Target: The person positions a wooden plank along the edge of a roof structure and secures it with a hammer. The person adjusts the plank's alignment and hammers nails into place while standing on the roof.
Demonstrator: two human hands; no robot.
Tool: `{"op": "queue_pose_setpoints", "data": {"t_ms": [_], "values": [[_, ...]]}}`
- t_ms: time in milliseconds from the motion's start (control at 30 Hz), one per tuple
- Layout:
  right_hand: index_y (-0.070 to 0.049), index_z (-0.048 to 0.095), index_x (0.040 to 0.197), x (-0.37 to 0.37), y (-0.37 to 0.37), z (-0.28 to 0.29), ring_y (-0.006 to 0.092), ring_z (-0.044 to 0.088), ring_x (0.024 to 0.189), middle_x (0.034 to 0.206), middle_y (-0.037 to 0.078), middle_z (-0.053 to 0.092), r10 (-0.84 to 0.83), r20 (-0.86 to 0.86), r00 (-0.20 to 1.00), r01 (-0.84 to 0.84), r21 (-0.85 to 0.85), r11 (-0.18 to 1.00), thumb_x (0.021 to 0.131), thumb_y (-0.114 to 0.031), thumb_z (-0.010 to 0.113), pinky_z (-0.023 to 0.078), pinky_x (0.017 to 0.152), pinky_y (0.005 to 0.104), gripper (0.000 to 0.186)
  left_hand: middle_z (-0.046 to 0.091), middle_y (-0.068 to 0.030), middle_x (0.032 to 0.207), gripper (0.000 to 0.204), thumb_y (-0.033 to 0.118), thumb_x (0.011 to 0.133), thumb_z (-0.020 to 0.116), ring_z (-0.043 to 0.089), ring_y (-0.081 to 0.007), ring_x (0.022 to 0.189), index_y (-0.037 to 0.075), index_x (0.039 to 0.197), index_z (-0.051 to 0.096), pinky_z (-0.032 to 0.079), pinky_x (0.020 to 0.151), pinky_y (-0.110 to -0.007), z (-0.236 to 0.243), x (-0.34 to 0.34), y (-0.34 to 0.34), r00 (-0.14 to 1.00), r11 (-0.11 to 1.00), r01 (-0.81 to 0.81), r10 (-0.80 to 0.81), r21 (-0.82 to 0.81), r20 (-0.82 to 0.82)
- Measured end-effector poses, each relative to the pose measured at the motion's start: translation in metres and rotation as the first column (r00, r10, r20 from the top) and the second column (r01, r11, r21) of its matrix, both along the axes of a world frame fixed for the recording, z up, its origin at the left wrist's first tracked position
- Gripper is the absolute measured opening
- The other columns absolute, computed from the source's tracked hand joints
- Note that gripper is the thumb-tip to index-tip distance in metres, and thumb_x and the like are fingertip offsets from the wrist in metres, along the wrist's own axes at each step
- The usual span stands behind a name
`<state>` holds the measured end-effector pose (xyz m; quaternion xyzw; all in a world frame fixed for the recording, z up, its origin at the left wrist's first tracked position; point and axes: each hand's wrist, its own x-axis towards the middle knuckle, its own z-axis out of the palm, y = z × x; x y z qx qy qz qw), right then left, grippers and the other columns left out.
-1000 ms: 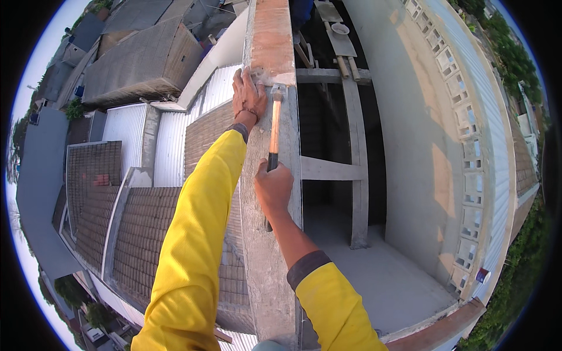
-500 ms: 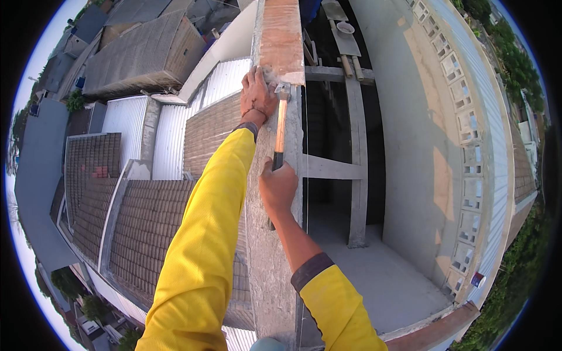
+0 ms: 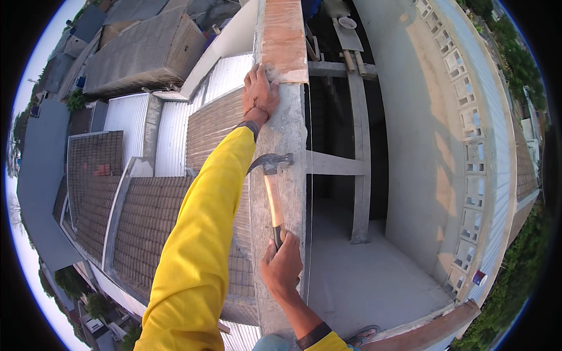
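Note:
My right hand [image 3: 283, 263] is closed round the dark grip of a claw hammer [image 3: 273, 202] with a light wooden handle. The hammer's metal head is above the rough concrete wall top [image 3: 281, 126], its claw pointing left. Farther along, my left hand [image 3: 260, 95] lies on the left edge of that wall top with its fingers stretched forward. Its fingertips are by the near end of a reddish-brown flat strip [image 3: 285, 41] that covers the far part of the wall. Grey mortar or dust shows at that end, beside the fingers.
A thin string [image 3: 311, 205] runs along the wall's right side. There the drop opens onto concrete beams [image 3: 359, 158] and a grey floor [image 3: 363, 281] far below. Tiled roofs [image 3: 152, 216] and metal sheets lie below on the left. A sandalled foot [image 3: 364, 334] shows at the lower edge.
My right hand has drawn the hammer back toward me, away from the strip's end, and the head has turned. My left hand has stayed nearly in place.

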<state>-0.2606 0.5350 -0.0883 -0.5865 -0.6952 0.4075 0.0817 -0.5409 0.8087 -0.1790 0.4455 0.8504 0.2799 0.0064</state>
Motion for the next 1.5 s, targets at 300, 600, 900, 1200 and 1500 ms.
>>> {"op": "queue_pose_setpoints", "data": {"t_ms": [300,600,900,1200,1500], "values": [[0.000,0.049,0.132,-0.010,-0.025,-0.006,0.0396,0.059,0.110,0.111,0.020,0.052,-0.019,0.025,1.000,0.021,-0.061,0.998,0.091,-0.011,0.075,0.052,0.085,0.0516,0.050,0.039,-0.0145,0.161,0.068,0.025,0.096,0.068,0.034,-0.0368,0.150,0.003,0.153,0.038,0.034,0.121,-0.049,0.002,0.000,0.001,1.000,1.000,-0.018,0.018,0.000,0.017],[-0.005,0.058,0.136,-0.081,0.141,-0.020,0.0409,0.052,0.127,0.135,0.020,0.056,0.306,-0.061,0.950,-0.215,0.583,0.784,0.084,-0.031,0.079,0.041,0.105,0.0558,0.062,0.038,-0.0167,0.161,0.066,0.025,0.098,0.064,0.035,-0.0374,0.149,0.002,0.154,0.037,0.034,0.121,-0.048,0.004,-0.001,-0.001,1.000,1.000,-0.026,0.026,-0.008,-0.006],[-0.012,0.066,0.134,-0.094,0.170,-0.075,0.0420,0.044,0.143,0.147,0.010,0.058,0.486,-0.065,0.871,-0.329,0.658,0.678,0.088,-0.032,0.068,0.031,0.118,0.0633,0.050,0.039,-0.0195,0.159,0.069,0.023,0.096,0.064,0.036,-0.0401,0.148,0.000,0.154,0.035,0.031,0.123,-0.048,-0.001,-0.003,0.002,0.999,1.000,-0.004,0.005,0.027,-0.040],[-0.015,0.068,0.134,-0.093,0.174,-0.075,0.0414,0.043,0.145,0.151,0.008,0.057,0.495,-0.007,0.869,-0.383,0.623,0.682,0.088,-0.030,0.066,0.028,0.121,0.0635,0.049,0.039,-0.0224,0.159,0.074,0.035,0.096,0.063,0.034,-0.0419,0.149,0.001,0.155,0.035,0.026,0.125,-0.050,0.008,0.001,0.010,0.997,0.999,-0.032,0.030,0.023,0.070],[-0.015,0.068,0.135,-0.092,0.173,-0.074,0.0379,0.042,0.148,0.152,0.006,0.057,0.497,-0.021,0.867,-0.382,0.612,0.693,0.088,-0.030,0.064,0.026,0.121,0.0647,0.050,0.038,-0.0263,0.155,0.074,0.041,0.097,0.064,0.037,-0.0457,0.144,0.004,0.155,0.036,0.033,0.121,-0.053,0.005,-0.025,0.046,1.000,1.000,-0.011,0.010,0.026,0.026]]}}
